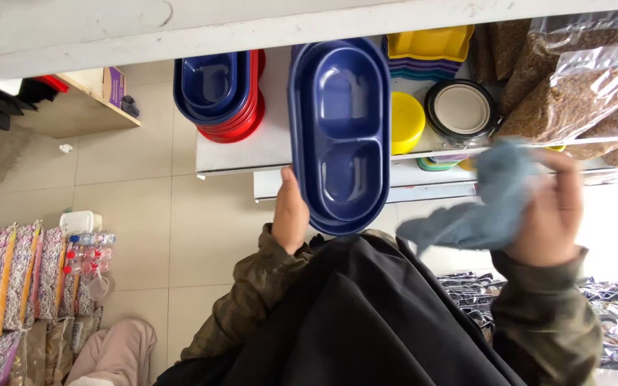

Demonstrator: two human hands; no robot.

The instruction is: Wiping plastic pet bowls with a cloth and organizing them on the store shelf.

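Note:
My left hand (291, 214) grips the near left edge of a stack of dark blue oval double-bowl dishes (339, 132). The stack reaches from the white shelf (237, 154) toward my body. My right hand (552, 211) holds a blue-grey cloth (491, 207), raised to the right of the dishes and a little apart from them. Both sleeves are olive green, over a black garment.
On the shelf are a stack of blue and red bowls (223, 93), a yellow lid (405, 121), a round tin (460, 109), yellow trays (429, 44) and clear bags of brown pellets (581, 93). Patterned bags (8, 286) and small bottles (87, 254) stand on the tiled floor at left.

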